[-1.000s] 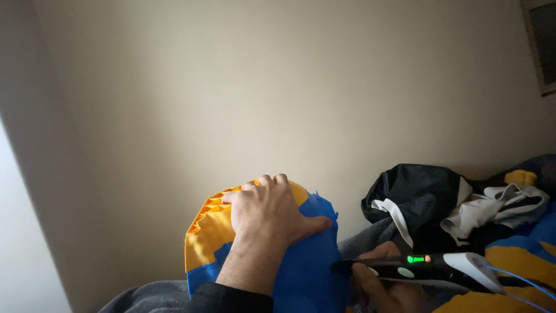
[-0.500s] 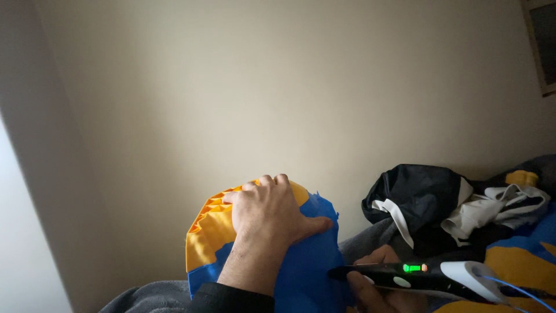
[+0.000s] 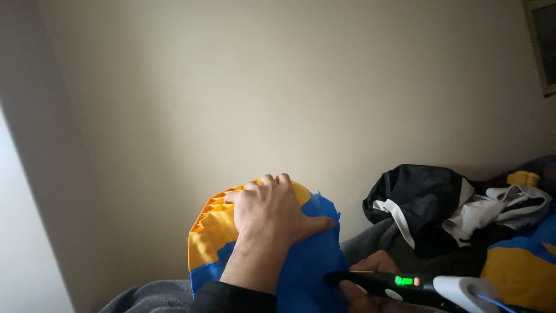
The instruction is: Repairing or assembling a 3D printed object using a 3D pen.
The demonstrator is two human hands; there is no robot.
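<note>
At the far left a pale wall (image 3: 289,104) fills most of the view, with a brighter strip along its left edge. Low in the middle stands a rounded yellow and blue garment (image 3: 211,232), its yellow part pleated into small ridges at the upper left and its blue part hanging below and to the right. The left hand (image 3: 272,211) lies spread flat on top of this garment, fingers open and pressed against the cloth where yellow meets blue, the dark sleeve (image 3: 234,298) showing at the bottom edge. Just to the right and lower, the right hand (image 3: 370,278) is wrapped around a dark handheld steamer (image 3: 405,285) with a green light glowing on its body and a white end pointing right; its tip touches the blue cloth. Behind these lies grey bedding (image 3: 370,240). Further right sits a heap of black and white clothing (image 3: 440,200), and at the far right edge another yellow and blue cloth (image 3: 521,266) lies near a framed picture corner (image 3: 544,46) high on the wall
</note>
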